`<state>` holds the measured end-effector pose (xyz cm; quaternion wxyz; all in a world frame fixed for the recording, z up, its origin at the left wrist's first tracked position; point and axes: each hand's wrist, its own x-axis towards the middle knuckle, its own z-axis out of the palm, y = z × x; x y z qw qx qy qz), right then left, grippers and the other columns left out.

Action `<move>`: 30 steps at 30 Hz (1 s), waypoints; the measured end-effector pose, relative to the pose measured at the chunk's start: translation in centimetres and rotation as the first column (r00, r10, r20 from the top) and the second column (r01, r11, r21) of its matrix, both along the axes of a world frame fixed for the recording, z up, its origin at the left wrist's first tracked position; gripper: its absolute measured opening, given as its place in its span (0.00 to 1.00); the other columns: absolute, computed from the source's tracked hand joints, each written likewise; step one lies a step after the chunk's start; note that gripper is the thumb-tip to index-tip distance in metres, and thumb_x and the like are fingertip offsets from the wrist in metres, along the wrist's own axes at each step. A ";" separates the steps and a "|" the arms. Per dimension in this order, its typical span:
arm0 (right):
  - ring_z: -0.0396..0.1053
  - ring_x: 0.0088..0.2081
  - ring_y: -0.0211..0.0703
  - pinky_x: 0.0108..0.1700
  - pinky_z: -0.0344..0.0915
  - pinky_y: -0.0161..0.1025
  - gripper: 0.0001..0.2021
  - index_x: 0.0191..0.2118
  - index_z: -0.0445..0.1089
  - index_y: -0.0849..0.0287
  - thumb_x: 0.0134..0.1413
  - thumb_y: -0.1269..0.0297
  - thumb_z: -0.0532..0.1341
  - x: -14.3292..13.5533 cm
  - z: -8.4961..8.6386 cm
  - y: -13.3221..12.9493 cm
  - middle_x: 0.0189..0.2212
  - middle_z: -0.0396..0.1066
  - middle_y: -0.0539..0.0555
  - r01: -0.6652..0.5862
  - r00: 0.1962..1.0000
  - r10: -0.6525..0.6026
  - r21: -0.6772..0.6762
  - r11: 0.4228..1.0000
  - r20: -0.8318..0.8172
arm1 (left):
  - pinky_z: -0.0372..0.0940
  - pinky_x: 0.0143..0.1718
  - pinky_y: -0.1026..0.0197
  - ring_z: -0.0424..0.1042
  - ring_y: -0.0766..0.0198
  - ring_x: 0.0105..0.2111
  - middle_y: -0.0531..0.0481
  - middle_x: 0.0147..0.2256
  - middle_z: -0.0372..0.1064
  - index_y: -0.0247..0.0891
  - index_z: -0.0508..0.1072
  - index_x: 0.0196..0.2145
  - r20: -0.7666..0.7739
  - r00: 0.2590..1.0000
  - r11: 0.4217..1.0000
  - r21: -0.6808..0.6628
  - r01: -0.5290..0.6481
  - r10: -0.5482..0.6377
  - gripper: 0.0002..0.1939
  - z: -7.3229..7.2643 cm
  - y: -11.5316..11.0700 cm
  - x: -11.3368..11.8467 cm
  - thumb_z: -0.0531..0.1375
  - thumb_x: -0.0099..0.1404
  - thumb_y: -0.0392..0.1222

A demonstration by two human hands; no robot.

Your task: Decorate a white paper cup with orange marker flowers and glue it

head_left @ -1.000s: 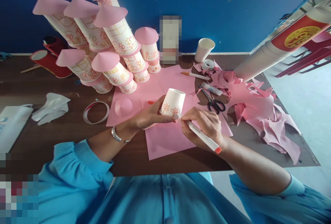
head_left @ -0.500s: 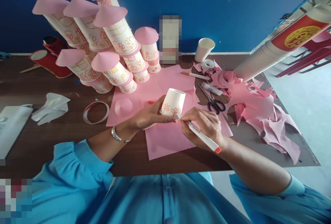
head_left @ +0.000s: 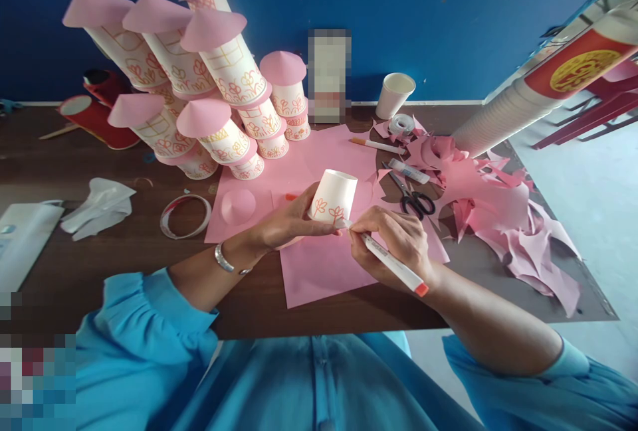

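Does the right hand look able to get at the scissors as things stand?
Probably yes: the scissors lie just beyond the right hand, handles uncovered. But that hand grips a marker, so it would likely need to free its fingers.

Beside the held cup (head_left: pixel 333 193), the right hand (head_left: pixel 396 235) and its marker (head_left: pixel 393 263) have edged very slightly rightward since a moment ago.
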<state>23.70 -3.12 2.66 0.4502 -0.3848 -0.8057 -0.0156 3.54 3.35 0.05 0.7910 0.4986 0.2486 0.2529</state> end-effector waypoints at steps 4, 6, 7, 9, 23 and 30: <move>0.71 0.22 0.35 0.25 0.64 0.34 0.08 0.35 0.64 0.56 0.60 0.77 0.61 -0.1 -0.1 -0.1 0.24 0.72 0.47 -0.010 1.000 0.010 0.000 1.000 -0.010 | 0.70 0.46 0.53 0.74 0.56 0.44 0.47 0.45 0.72 0.44 0.63 0.59 -0.021 1.000 1.000 0.015 0.004 -0.003 0.34 -0.2 0.0 -0.1 0.73 0.59 0.41; 0.72 0.23 0.35 0.25 0.65 0.34 0.08 0.36 0.64 0.56 0.60 0.77 0.61 -0.1 -0.1 -0.1 0.24 0.72 0.47 -0.029 0.999 0.029 -0.016 0.999 -0.019 | 0.70 0.47 0.52 0.73 0.55 0.46 0.46 0.47 0.71 0.44 0.62 0.60 -0.033 0.999 1.000 0.025 0.003 -0.002 0.36 -0.3 0.0 -0.1 0.73 0.59 0.42; 0.72 0.23 0.36 0.26 0.66 0.34 0.08 0.36 0.65 0.56 0.60 0.77 0.61 -0.1 -0.1 -0.1 0.24 0.72 0.47 -0.037 0.999 0.037 -0.023 0.999 -0.025 | 0.70 0.47 0.53 0.73 0.55 0.46 0.46 0.47 0.71 0.44 0.62 0.61 -0.039 0.999 1.000 0.028 0.001 0.000 0.37 -0.3 0.0 -0.1 0.73 0.59 0.42; 0.73 0.23 0.36 0.26 0.67 0.34 0.08 0.36 0.65 0.56 0.60 0.77 0.61 -0.1 -0.2 -0.1 0.25 0.72 0.47 -0.041 0.999 0.040 -0.028 0.999 -0.035 | 0.69 0.46 0.54 0.72 0.56 0.46 0.46 0.48 0.70 0.44 0.61 0.62 -0.045 0.999 1.000 0.029 -0.007 0.009 0.38 -0.4 0.0 -0.2 0.73 0.59 0.42; 0.74 0.25 0.36 0.27 0.70 0.33 0.08 0.38 0.66 0.55 0.60 0.76 0.62 0.0 0.2 -0.1 0.26 0.74 0.47 -0.050 0.997 0.051 0.013 0.999 -0.063 | 0.69 0.44 0.56 0.72 0.57 0.45 0.47 0.47 0.70 0.44 0.62 0.61 -0.036 0.999 0.999 0.033 -0.005 0.007 0.37 -0.3 0.0 -0.1 0.73 0.58 0.41; 0.76 0.28 0.38 0.30 0.75 0.35 0.08 0.42 0.68 0.55 0.60 0.74 0.64 0.5 1.0 0.0 0.28 0.75 0.49 -0.022 0.991 0.028 0.046 0.999 -0.134 | 0.72 0.49 0.52 0.73 0.53 0.49 0.45 0.48 0.72 0.47 0.68 0.59 0.105 0.994 0.999 -0.009 -0.040 0.041 0.30 0.0 0.0 -0.2 0.70 0.60 0.37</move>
